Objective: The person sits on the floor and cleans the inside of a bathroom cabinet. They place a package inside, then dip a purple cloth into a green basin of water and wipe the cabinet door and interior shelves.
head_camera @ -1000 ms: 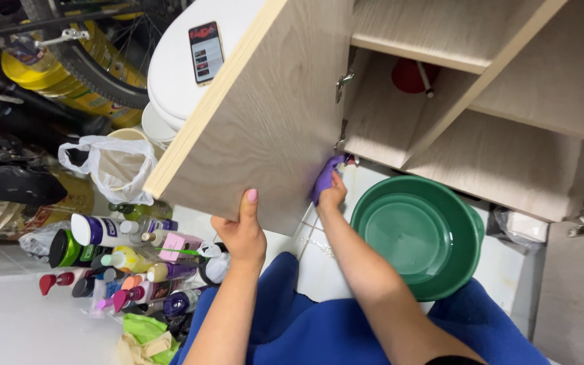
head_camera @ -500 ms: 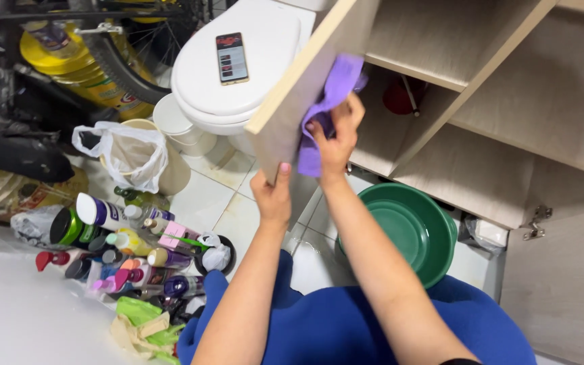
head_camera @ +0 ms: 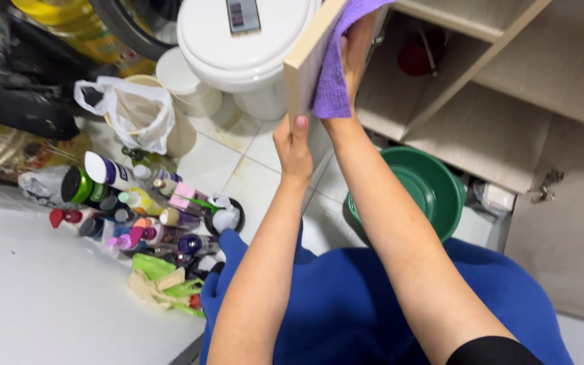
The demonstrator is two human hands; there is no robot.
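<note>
My left hand [head_camera: 293, 143] grips the lower corner of a light wood cabinet door [head_camera: 307, 64], thumb on its edge. My right hand [head_camera: 354, 51] presses a purple cloth [head_camera: 332, 74] flat against the inner face of that door, high up near the top of the view. The door is swung open and seen almost edge-on. Behind it the open cabinet [head_camera: 461, 115] shows a shelf with a red object [head_camera: 414, 59] inside.
A green basin [head_camera: 434, 192] sits on the tiled floor under the cabinet. A white toilet [head_camera: 238, 47] with a phone [head_camera: 243, 15] on its lid stands to the left. A bagged bin [head_camera: 136, 115] and several bottles [head_camera: 136, 209] lie on the floor at left.
My right hand has slid the purple cloth from low near the hinge up the door's inner face. The door now appears more edge-on. My left hand stays on its lower corner.
</note>
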